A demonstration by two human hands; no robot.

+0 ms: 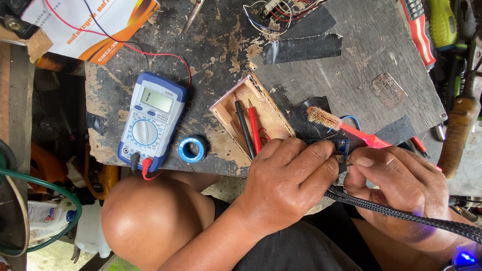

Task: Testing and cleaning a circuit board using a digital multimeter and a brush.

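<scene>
At the near edge of the worn dark tabletop (215, 50), both hands should stay steady: the left hand (286, 185) presses down the small blue circuit board (336, 147), the right hand (400, 185) pinches its edge beside the black braided cable (418, 220).

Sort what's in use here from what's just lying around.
In use:
- left hand and right hand, pinching a small blue circuit board
- black braided cable across the right hand

Lying about:
- multimeter
- red and black probes
- blue tape roll
- red-handled brush
- screwdrivers
</scene>
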